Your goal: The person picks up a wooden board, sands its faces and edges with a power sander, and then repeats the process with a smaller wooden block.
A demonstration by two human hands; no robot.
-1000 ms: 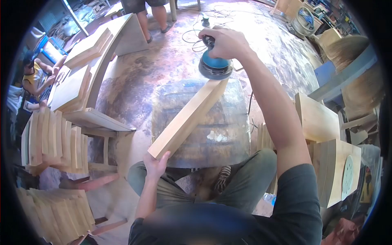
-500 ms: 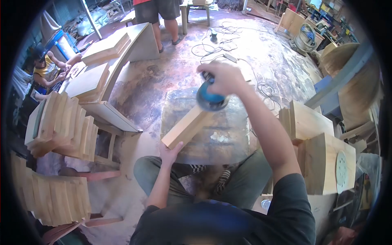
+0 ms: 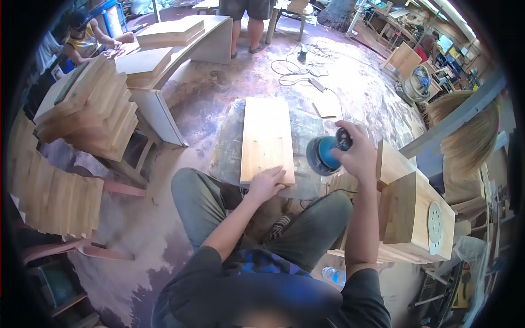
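Note:
A pale wooden board (image 3: pixel 267 131) lies flat, broad face up, on a low worn work surface (image 3: pixel 225 147) before my knees. My left hand (image 3: pixel 266 185) rests on the board's near end with its fingers spread. Off the board's right side, my right hand (image 3: pixel 358 153) grips a blue and black sander (image 3: pixel 326 155) by its top. The sander is tilted, apart from the board, with its round pad facing left.
Board stacks (image 3: pixel 85 109) (image 3: pixel 60 191) stand at the left, beside a long bench (image 3: pixel 210 33). More boards (image 3: pixel 418 213) and a round perforated disc (image 3: pixel 435 227) are at the right. Cables (image 3: pixel 290 74) cross the floor. A person (image 3: pixel 87 41) sits far left; another person's legs (image 3: pixel 256 33) are ahead.
The board has gone from tilted on its edge to lying flat. My right hand has moved the sander off the board, down and right. My left hand now lies on the board's face. The view has shifted.

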